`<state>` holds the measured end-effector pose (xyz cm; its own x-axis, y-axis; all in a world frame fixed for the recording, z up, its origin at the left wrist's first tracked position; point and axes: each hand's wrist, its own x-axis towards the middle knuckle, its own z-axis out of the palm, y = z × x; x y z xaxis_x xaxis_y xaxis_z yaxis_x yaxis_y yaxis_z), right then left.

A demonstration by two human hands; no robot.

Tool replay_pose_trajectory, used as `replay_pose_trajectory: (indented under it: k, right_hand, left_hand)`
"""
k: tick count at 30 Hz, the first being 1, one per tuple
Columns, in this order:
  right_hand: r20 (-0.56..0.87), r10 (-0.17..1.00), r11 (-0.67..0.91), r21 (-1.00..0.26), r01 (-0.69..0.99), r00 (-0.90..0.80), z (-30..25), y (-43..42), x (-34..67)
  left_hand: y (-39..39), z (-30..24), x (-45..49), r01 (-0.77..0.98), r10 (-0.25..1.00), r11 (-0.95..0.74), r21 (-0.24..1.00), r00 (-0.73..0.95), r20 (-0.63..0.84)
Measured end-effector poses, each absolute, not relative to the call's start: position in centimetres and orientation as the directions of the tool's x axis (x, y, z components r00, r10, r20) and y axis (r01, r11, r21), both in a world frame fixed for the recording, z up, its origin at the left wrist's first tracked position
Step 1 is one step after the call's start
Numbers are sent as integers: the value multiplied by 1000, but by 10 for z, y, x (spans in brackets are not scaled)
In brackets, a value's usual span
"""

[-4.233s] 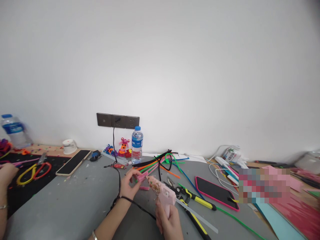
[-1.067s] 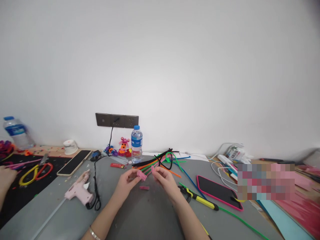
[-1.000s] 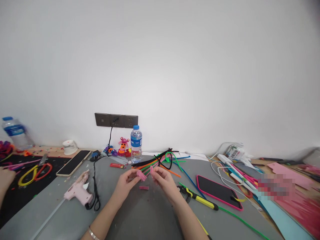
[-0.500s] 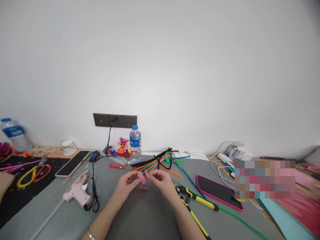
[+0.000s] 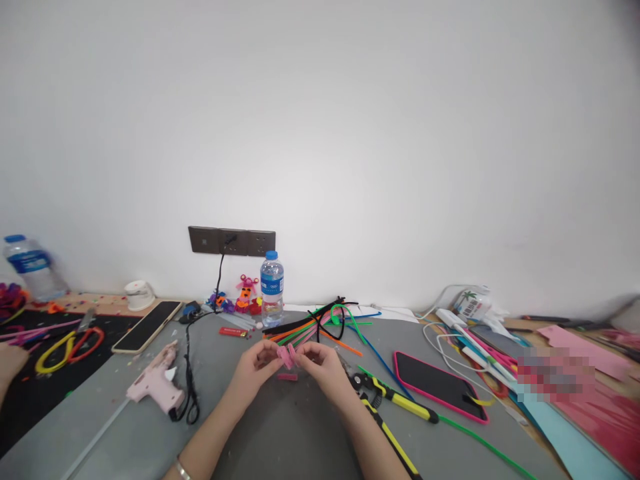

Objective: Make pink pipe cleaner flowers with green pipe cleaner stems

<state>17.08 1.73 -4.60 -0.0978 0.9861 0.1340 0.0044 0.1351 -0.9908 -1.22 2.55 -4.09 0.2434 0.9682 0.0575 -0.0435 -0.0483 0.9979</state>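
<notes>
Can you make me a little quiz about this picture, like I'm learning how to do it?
1. What colour are the small pieces that the left hand and right hand hold?
2. True or false: the glue gun lies on the grey surface, out of both hands.
3. Which stands just to the right of the little figures?
A) scissors
B) blue-capped bottle
C) pliers

Key: 1. Pink. 2. True. 3. B.
</notes>
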Motion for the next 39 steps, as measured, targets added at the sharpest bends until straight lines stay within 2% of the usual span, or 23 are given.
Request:
replay_pose_trajectory:
  k: [24,30,39]
  right_hand:
    - [139,986,148,-984,103,-95,-38,14,168]
    - [216,973,220,-974,55,-77,-35,12,167]
    - [315,945,326,-933,153,-91,-31,8,164]
  left_hand:
    - [24,-39,-11,-5,966,-74,997,248,73]
    - [25,-40,-11,-13,967,-79,997,243,80]
    - [23,-36,-11,-62,968,-42,997,245,56]
